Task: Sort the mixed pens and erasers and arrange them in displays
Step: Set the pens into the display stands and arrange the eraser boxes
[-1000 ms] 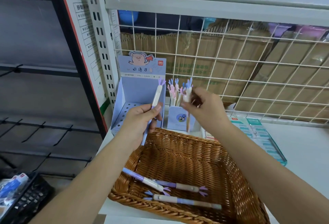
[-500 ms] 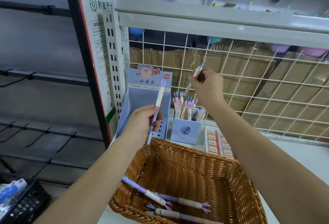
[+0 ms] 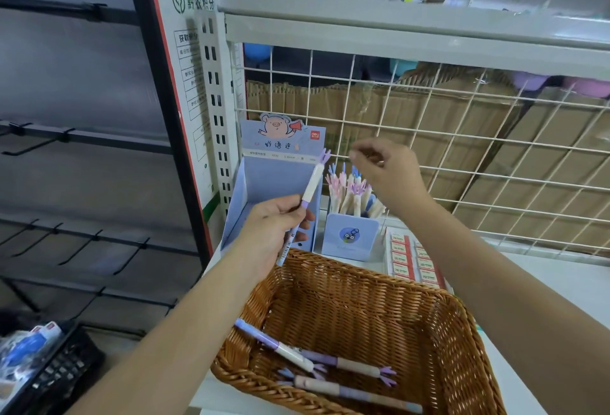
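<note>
Pen near upright, claw end up

Cool light is coming from my upper right, the slotted post throwing a shadow left onto the sign. The black rack is sitting in dim grey. My right hand is smearing with motion blur; my left hand and pen are showing sharper. The wide lens is bowing the edges.

I see lilac-and-cream pens in a brown woven basket — behind, a pale-blue display box bearing a pink pig.
</note>
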